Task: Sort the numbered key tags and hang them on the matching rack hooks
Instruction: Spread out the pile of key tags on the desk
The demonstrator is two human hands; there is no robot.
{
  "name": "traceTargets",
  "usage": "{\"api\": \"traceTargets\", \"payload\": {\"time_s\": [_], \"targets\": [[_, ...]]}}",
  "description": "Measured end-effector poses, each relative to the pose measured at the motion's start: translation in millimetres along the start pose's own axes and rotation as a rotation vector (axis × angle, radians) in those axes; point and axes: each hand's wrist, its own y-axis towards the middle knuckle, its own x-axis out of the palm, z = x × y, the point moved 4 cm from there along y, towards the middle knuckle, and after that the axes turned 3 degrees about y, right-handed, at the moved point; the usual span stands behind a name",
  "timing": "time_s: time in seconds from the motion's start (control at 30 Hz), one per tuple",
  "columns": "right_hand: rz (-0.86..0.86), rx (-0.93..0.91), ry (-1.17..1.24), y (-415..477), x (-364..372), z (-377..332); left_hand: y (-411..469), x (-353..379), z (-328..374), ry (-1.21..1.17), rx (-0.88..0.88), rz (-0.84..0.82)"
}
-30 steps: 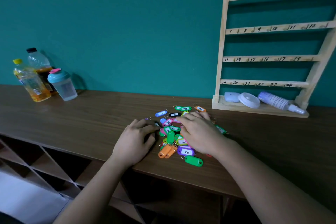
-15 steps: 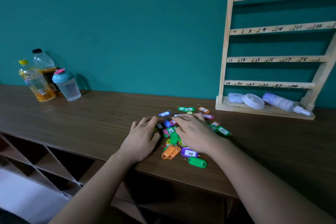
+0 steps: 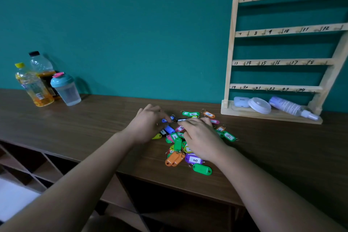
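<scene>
1. Plainly, head view alone to go on.
2. Risk of snagged rings: key tags [image 3: 178, 143] heaped together at the bench [image 3: 94, 118] middle, rings crossing, so liable to drag a neighbour along when lifting one and to drop it over the near edge at 6 o'clock, not far past the blank green tag [image 3: 202, 169].
3. Risk of misreading: handwritten numbers lying at every angle; easy to take the numbered green tag [image 3: 228, 136] at 3 o'clock of the heap for 16 or 91, and so to hang it on a wrong hook.
4. Risk of scattering with the right grip [image 3: 201, 137]: laid flat over the heap's middle, fingers straight and apart, clamped on nothing; liable with a broad sweep to push tags toward the rack [image 3: 230, 52] foot at 2 o'clock.
5. Cannot tell whether the left grip [image 3: 146, 124], at 9 o'clock of the heap, pinches anything: fingers curled toward a small blue tag [image 3: 166, 120], tips blurred.
6. As for looks: oblong plastic pieces in green, orange, purple, pink, blue, yellow and black, with a white paper window and a thin metal ring apiece; purple tag [image 3: 194, 159] marked 8 at 6 o'clock, two orange tags [image 3: 174, 158] at 9 o'clock of it. Light and smooth, probably quick to slide.
7. All on the bench, none hung yet on the rack as far as visible.
</scene>
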Motion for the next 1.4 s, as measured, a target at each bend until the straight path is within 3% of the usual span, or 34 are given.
{"api": "traceTargets", "payload": {"time_s": [0.2, 0.63, 0.83, 1.07, 1.4], "targets": [[0.113, 0.11, 0.028, 1, -9, 12, 29, 0, -1, 0.099, -0.003, -0.22], [0.032, 0.135, 0.06, -1, -9, 11, 40, 14, -15, 0.135, -0.005, -0.419], [0.073, 0.133, 0.04, -1, -10, 9, 38, 3, -9, 0.025, 0.016, -0.177], [0.191, 0.121, -0.113, 0, -11, 4, 14, 12, -17, -0.042, 0.056, -0.197], [0.133, 0.05, -0.057, -1, -5, 9, -37, 7, -20, -0.136, -0.037, 0.102]]}}
